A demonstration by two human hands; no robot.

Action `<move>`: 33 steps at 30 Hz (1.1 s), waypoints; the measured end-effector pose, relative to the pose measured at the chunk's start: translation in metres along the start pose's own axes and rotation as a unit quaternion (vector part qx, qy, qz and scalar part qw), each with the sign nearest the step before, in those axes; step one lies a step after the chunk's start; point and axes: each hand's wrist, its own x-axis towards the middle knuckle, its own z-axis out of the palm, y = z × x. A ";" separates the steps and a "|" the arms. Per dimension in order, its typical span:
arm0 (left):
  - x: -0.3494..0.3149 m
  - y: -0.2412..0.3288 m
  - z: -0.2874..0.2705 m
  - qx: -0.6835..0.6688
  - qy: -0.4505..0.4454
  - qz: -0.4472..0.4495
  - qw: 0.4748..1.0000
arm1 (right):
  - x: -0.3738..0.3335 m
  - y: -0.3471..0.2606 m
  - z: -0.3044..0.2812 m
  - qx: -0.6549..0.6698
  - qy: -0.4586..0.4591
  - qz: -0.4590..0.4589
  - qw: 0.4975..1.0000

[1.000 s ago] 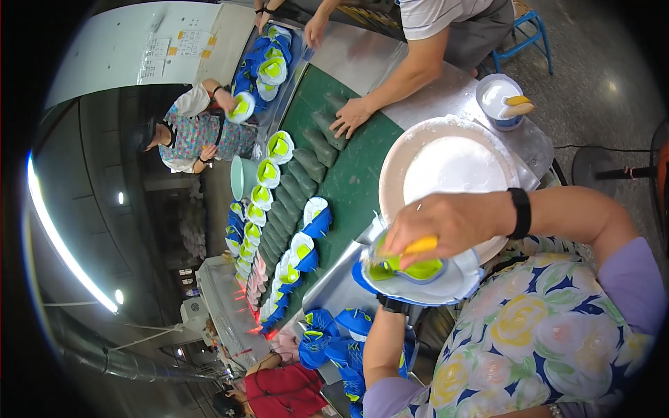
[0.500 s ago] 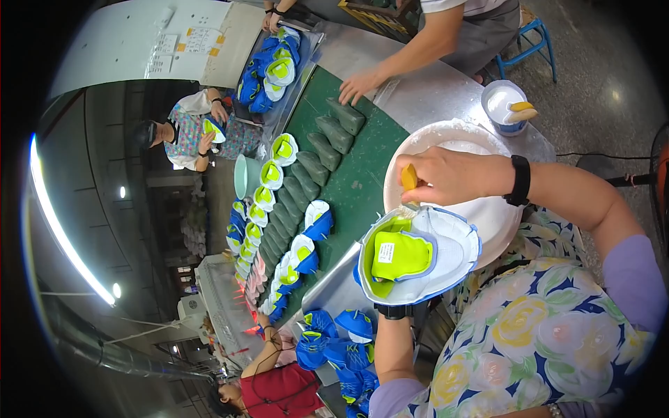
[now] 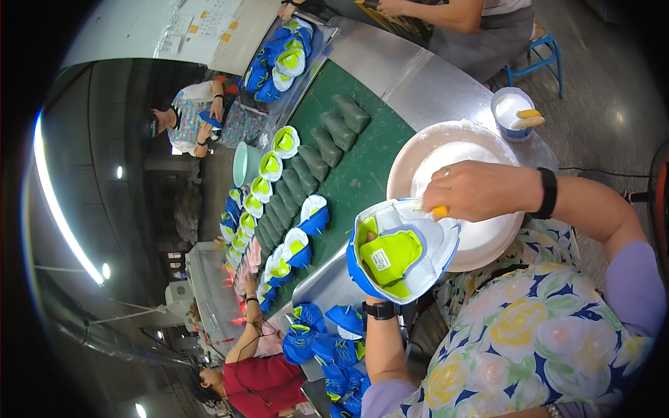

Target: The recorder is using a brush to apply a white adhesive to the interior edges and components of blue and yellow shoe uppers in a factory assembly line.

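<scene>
Your right hand (image 3: 456, 191) is now a little farther right, and its fingers are closed around the brush (image 3: 440, 212), pinching it. Half a second ago the yellow handle stood up over your fingers; now it tips down, with its short end showing below them. The bristles are at the upper white edge of the blue shoe upper (image 3: 404, 254). I judge that the brushing is in progress, at a slightly different angle on the same edge.

Your left hand (image 3: 374, 299) supports the shoe upper from below, in front of your body. Its fingers are mostly hidden, so I cannot tell how they close. The shoe upper has shifted to the left and tilted, so that more of its blue side is showing than before.

Just beyond, the pink basin (image 3: 404, 164) with white content sits on the metal table (image 3: 411, 76), near the small bucket (image 3: 512, 132), which carries a second brush (image 3: 529, 113).

Farther away, the co-worker's hand at the top (image 3: 394, 7) has left the dark foot shapes (image 3: 315, 161) on the green belt (image 3: 348, 177). The co-worker in red (image 3: 261, 390) now reaches more forward, to the pink foot shapes (image 3: 251, 261).
</scene>
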 end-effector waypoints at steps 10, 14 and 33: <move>0.031 -0.025 -0.031 -0.215 -0.010 -0.062 0.975 | 0.032 0.006 0.007 0.096 0.141 0.171 0.970; 0.062 -0.034 -0.090 -0.018 -0.010 -0.027 0.999 | 0.011 0.010 0.001 0.143 0.182 0.283 0.931; 0.097 -0.016 -0.133 0.269 -0.167 -0.063 0.946 | -0.008 0.025 0.018 0.064 -0.007 0.357 0.932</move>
